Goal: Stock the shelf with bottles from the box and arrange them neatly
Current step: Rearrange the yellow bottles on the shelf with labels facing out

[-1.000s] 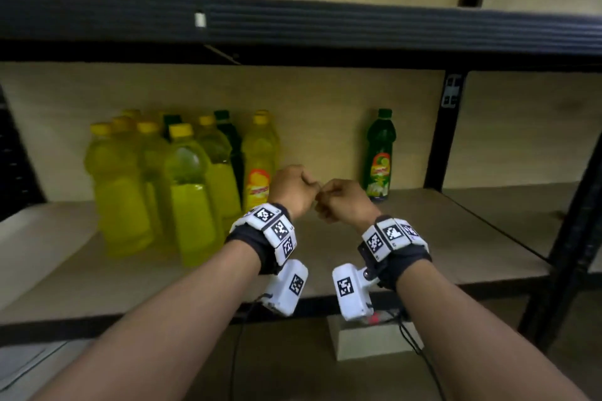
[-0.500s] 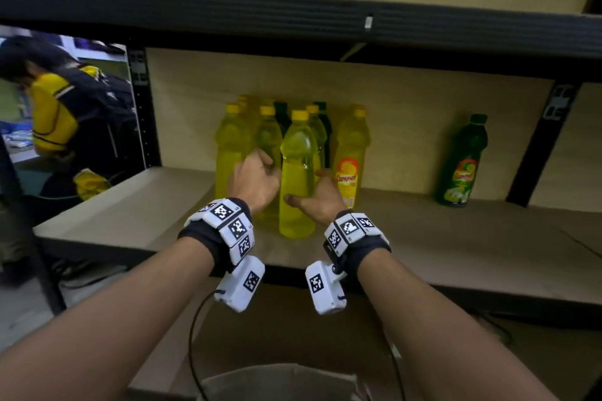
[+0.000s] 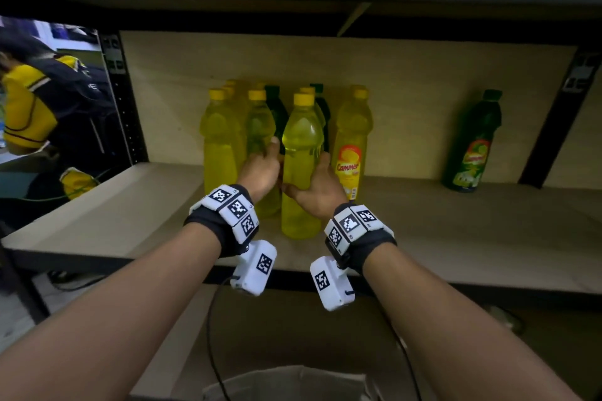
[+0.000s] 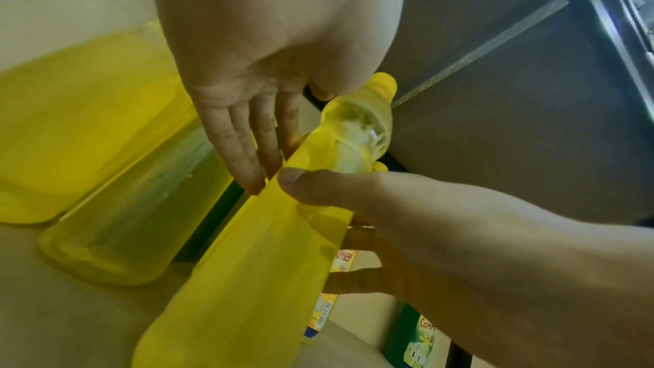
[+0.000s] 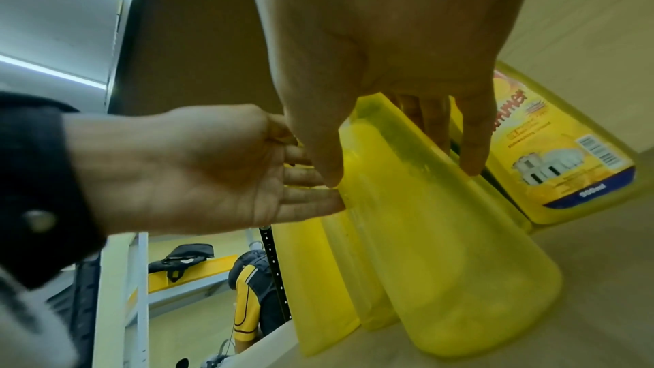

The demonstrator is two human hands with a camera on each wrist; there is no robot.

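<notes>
Standing upright: front yellow bottle [image 3: 301, 172], at the front of the bottle cluster on the shelf [image 3: 456, 238].
Left hand [image 3: 260, 169]: straight fingers [image 4: 244, 147] flat against the bottle's left side.
Right hand [image 3: 321, 187]: thumb and fingers wrapped round its right side.
Neighbour: labelled yellow bottle [image 3: 353, 146] just right.
Apart: green bottle [image 3: 474, 143], far right.
Below: box [image 3: 286, 382].

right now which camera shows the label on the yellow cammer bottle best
The right wrist view: the labelled yellow bottle fills it, showing brand, barcode and artwork. The head view shows the label smaller. The left wrist view shows only a sliver behind the right hand.
</notes>
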